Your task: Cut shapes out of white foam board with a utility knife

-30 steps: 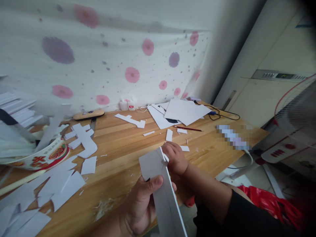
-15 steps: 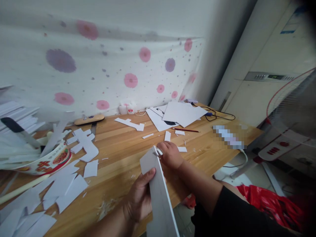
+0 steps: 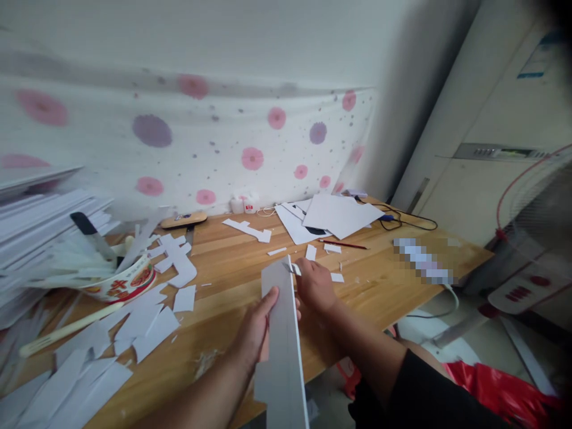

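A long white foam-board strip (image 3: 281,333) stands out over the wooden table's (image 3: 232,280) near edge, pointing away from me. My left hand (image 3: 257,330) grips the strip from its left side, thumb across the top face. My right hand (image 3: 314,285) is closed at the strip's far right edge, around a small tool whose metal tip (image 3: 288,268) shows against the board; what the tool is I cannot make out.
White board offcuts (image 3: 143,325) litter the table's left. A printed bowl (image 3: 120,286) holds strips and a dark-handled tool. Stacked boards (image 3: 36,220) sit far left. Paper sheets (image 3: 339,214), a pencil (image 3: 342,243) and a cable (image 3: 404,220) lie at the back right. A fan (image 3: 536,238) stands to the right.
The strip has turned flatter and its far end has moved further out over the table. Both hands went forward with it. The view has shifted, showing more of the left stack.
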A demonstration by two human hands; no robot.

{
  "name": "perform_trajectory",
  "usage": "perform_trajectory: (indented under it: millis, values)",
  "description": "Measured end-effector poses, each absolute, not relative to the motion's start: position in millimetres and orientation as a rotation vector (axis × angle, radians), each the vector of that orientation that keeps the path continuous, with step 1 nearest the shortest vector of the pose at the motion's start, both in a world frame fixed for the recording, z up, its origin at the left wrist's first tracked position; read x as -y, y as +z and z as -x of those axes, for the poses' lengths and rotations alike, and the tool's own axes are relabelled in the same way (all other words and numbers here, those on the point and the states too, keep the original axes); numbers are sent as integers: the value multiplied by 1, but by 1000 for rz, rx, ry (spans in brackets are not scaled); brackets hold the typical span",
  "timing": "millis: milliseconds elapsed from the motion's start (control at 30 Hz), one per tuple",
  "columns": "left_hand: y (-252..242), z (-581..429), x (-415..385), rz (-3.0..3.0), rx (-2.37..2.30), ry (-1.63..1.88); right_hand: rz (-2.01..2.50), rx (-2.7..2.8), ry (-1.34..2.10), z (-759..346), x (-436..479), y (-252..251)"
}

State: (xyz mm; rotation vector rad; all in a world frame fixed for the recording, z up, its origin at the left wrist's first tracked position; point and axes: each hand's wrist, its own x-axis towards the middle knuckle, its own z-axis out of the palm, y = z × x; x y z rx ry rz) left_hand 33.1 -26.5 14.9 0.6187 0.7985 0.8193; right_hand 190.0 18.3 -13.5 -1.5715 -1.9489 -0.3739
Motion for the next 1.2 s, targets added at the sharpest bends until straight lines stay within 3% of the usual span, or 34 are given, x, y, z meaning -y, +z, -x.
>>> perform_trajectory:
  millis: [133, 433, 933, 1200]
  values:
    - [17, -27, 18, -769, -904, 782, 1649, 1906, -445, -199, -19, -11]
    - [30, -51, 37, -809, -1006, 1162, 1769, 1951, -474, -205, -13, -8]
    - [57, -106, 53, -1319, -1451, 1072, 1807, 2002, -451, -234, 6, 16]
    - [63, -106, 63, -1342, -1494, 979, 1771, 2018, -248, -244, 8, 16]
